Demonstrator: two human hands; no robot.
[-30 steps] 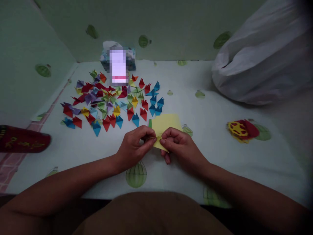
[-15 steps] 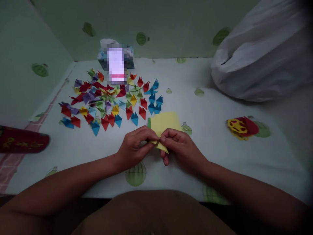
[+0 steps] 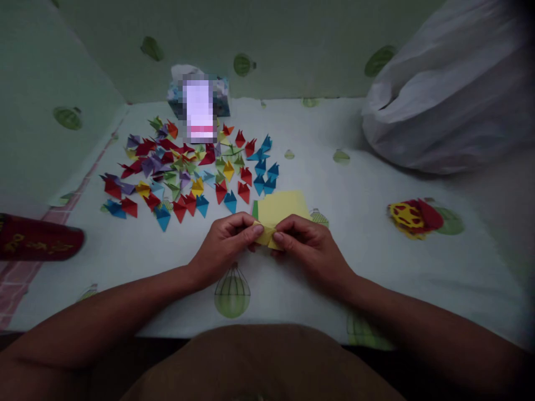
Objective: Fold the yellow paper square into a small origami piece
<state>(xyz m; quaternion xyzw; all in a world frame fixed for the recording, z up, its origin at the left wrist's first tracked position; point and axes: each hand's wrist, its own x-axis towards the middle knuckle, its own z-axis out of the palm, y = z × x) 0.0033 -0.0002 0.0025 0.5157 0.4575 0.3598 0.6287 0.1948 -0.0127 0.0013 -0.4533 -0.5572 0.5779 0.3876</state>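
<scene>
Between my two hands is a small folded piece of yellow paper (image 3: 266, 236). My left hand (image 3: 229, 238) pinches its left side, the thumb lying on top. On the other side, my right hand (image 3: 308, 240) grips the paper between thumb and fingers. Just beyond the hands lies a stack of yellow paper sheets (image 3: 286, 203), with a green edge showing at its left. Many folded paper cranes (image 3: 179, 167) in red, blue, yellow, green and purple spread over the table behind and to the left.
A pixelated bright screen (image 3: 199, 108) stands before a tissue box (image 3: 223, 96) at the back. To the right are a large white plastic bag (image 3: 434, 100) and a red and yellow cutout piece (image 3: 412, 217). A dark red cylinder (image 3: 42, 238) lies at the left on the patterned tablecloth (image 3: 334, 184).
My left thumb has moved up onto the paper's top face. The yellow paper has turned and now shows a flatter, wider face between both hands. The cranes have stayed put.
</scene>
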